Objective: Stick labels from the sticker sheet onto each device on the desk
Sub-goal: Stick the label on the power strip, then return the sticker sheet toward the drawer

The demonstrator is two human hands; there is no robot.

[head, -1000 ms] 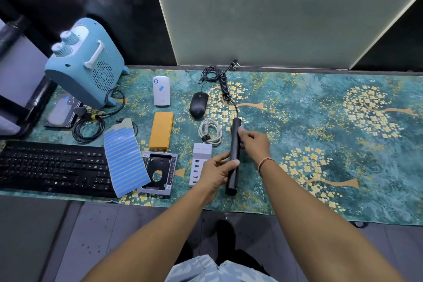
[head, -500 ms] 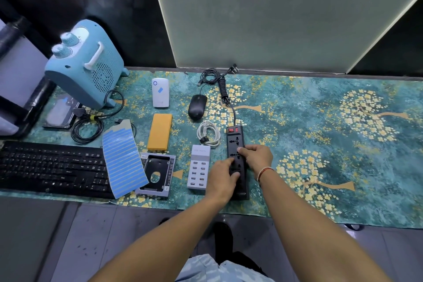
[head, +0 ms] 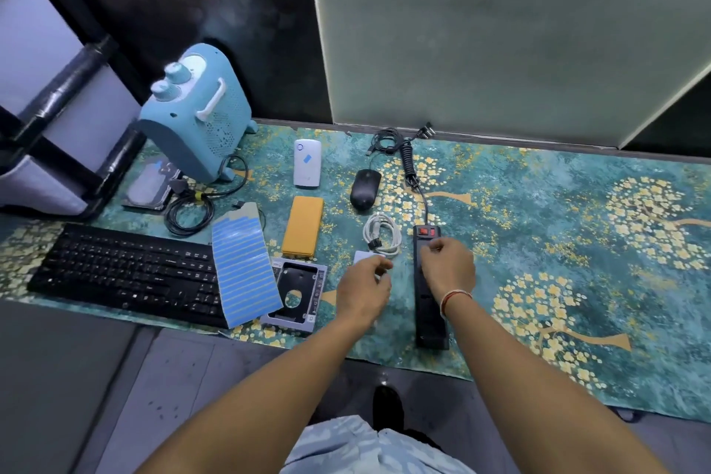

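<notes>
power strip (head: 430, 292) lies flat at my 12 o'clock, right hand (head: 448, 267) curled loosely over its sockets, left hand (head: 363, 287) half-closed above the usb charger (head: 363, 257), pinching nothing i can see. next: reach the sticker sheet (head: 246, 267) at 9 o'clock and peel a label.

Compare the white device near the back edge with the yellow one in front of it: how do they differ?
The white device carries a small blue sticker; the yellow device shows none. White has rounded ends and a ring mark; yellow is squarer, plain and longer. Both lie flat on the mat, untouched.
</notes>
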